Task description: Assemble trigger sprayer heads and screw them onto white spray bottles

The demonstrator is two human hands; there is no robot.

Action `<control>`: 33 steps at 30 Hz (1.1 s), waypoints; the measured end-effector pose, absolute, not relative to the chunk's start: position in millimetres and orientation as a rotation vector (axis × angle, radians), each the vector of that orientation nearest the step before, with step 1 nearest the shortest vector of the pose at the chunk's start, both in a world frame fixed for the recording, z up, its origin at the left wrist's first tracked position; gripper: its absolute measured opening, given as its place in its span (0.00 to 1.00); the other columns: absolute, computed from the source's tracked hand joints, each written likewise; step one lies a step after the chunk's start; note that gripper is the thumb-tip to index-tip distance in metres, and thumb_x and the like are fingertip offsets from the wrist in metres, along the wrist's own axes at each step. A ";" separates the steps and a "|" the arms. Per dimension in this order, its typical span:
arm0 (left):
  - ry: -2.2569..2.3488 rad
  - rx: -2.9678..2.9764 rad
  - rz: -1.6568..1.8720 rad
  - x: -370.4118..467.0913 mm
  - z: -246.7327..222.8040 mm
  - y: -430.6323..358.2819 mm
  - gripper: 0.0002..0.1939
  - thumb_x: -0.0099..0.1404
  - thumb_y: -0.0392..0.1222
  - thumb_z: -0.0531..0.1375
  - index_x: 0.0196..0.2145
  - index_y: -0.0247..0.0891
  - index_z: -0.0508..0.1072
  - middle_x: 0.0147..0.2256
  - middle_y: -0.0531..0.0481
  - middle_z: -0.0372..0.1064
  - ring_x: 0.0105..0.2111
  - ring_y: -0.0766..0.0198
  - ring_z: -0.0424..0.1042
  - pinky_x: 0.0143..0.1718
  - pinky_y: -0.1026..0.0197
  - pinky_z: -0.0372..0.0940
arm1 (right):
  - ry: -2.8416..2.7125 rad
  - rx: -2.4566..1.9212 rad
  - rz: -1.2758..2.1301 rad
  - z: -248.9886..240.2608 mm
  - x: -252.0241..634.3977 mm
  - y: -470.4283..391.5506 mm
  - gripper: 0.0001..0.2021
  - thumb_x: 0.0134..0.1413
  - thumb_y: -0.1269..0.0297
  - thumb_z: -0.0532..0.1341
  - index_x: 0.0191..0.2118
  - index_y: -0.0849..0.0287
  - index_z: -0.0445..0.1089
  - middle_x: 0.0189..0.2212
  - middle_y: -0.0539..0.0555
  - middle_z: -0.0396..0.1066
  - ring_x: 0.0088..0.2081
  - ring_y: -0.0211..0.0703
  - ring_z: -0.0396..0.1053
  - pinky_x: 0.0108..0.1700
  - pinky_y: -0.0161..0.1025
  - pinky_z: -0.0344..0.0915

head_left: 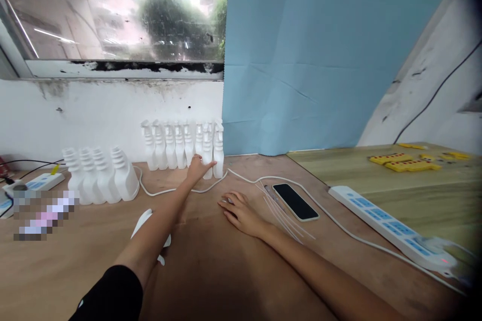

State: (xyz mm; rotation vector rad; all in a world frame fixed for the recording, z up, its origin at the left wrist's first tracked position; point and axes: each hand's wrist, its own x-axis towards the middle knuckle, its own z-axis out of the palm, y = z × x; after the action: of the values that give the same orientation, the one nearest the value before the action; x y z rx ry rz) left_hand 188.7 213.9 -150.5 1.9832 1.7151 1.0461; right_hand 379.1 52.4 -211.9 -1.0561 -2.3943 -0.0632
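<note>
My left hand [199,168] reaches to the right end of a row of white spray-bottle shapes [176,145] by the wall. Its thumb crosses the front of one white spray bottle [207,143], while the fingers curl at the left side, their tips hidden. My right hand [241,213] rests on the brown tabletop [233,281], palm down with fingers somewhat apart; a small pale spot under them is too small to name. Loose curved white pieces [142,221] lie partly hidden under my left forearm.
White ribbed-neck bottle shapes [101,178] stand at left, near a power strip [45,181]. Right of my hands lie thin white strips [280,215], a phone [295,201], a white cable [331,225] and another power strip [387,225]. Yellow pieces [410,163] lie farther back.
</note>
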 end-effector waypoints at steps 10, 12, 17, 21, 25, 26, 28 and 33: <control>1.407 2.325 0.696 85.1 -127.6 115.2 0.17 0.61 0.53 0.60 0.41 0.37 0.73 0.39 0.44 0.74 0.41 0.52 0.74 0.44 0.54 0.66 | -2.330 -1.119 -0.117 -217.9 377.3 52.4 0.15 0.63 0.69 0.56 0.53 0.60 0.70 0.52 0.62 0.67 0.57 0.56 0.58 0.59 0.56 0.58; 1.378 2.416 0.634 61.6 -134.0 90.7 0.15 0.61 0.50 0.60 0.42 0.39 0.74 0.44 0.42 0.74 0.46 0.49 0.72 0.50 0.52 0.63 | -2.325 -1.100 -0.115 -219.9 376.8 53.7 0.14 0.62 0.71 0.56 0.52 0.60 0.70 0.50 0.61 0.69 0.56 0.55 0.59 0.58 0.56 0.59; 1.468 2.615 0.483 38.2 -157.4 53.5 0.14 0.67 0.48 0.55 0.45 0.42 0.75 0.45 0.45 0.75 0.48 0.47 0.72 0.51 0.49 0.64 | -2.324 -1.055 -0.121 -224.3 377.3 55.7 0.14 0.60 0.75 0.56 0.50 0.59 0.71 0.45 0.59 0.73 0.55 0.56 0.61 0.56 0.57 0.59; 1.478 2.635 0.551 43.0 -166.6 38.5 0.14 0.69 0.48 0.55 0.48 0.44 0.74 0.46 0.44 0.74 0.47 0.48 0.72 0.50 0.49 0.66 | -2.325 -1.016 -0.107 -223.8 377.0 55.6 0.13 0.59 0.76 0.56 0.46 0.58 0.72 0.42 0.57 0.74 0.53 0.55 0.62 0.56 0.57 0.59; 1.358 2.707 0.579 43.3 -170.6 34.1 0.14 0.71 0.46 0.53 0.48 0.41 0.74 0.52 0.42 0.72 0.54 0.50 0.68 0.55 0.48 0.64 | -2.349 -0.964 -0.081 -220.8 375.3 55.1 0.10 0.60 0.76 0.56 0.43 0.58 0.72 0.39 0.56 0.74 0.50 0.52 0.64 0.56 0.55 0.59; 1.348 2.708 0.576 42.3 -171.2 34.4 0.14 0.72 0.46 0.52 0.47 0.41 0.74 0.52 0.42 0.72 0.55 0.50 0.67 0.55 0.48 0.64 | -2.355 -0.954 -0.073 -219.7 374.8 54.6 0.10 0.61 0.75 0.56 0.43 0.58 0.72 0.39 0.56 0.74 0.49 0.51 0.64 0.56 0.54 0.59; 1.336 2.697 0.572 40.3 -172.1 35.4 0.15 0.73 0.46 0.51 0.45 0.42 0.75 0.52 0.43 0.71 0.55 0.51 0.67 0.56 0.47 0.64 | -2.363 -0.941 -0.060 -217.2 373.8 53.2 0.09 0.62 0.73 0.56 0.43 0.58 0.71 0.39 0.55 0.73 0.48 0.49 0.64 0.57 0.54 0.59; 1.367 2.690 0.510 40.1 -172.2 36.0 0.17 0.73 0.46 0.50 0.43 0.42 0.78 0.55 0.43 0.69 0.57 0.48 0.65 0.55 0.44 0.64 | -2.378 -0.921 -0.031 -211.2 371.4 49.4 0.08 0.63 0.70 0.56 0.44 0.58 0.70 0.39 0.55 0.72 0.46 0.46 0.65 0.58 0.52 0.59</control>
State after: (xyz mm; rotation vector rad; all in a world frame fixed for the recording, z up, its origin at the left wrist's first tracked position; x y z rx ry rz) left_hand 40.1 36.0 -172.2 2.6896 1.3666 0.5100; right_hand 371.4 49.4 -211.2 -0.9212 -2.3777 -0.0307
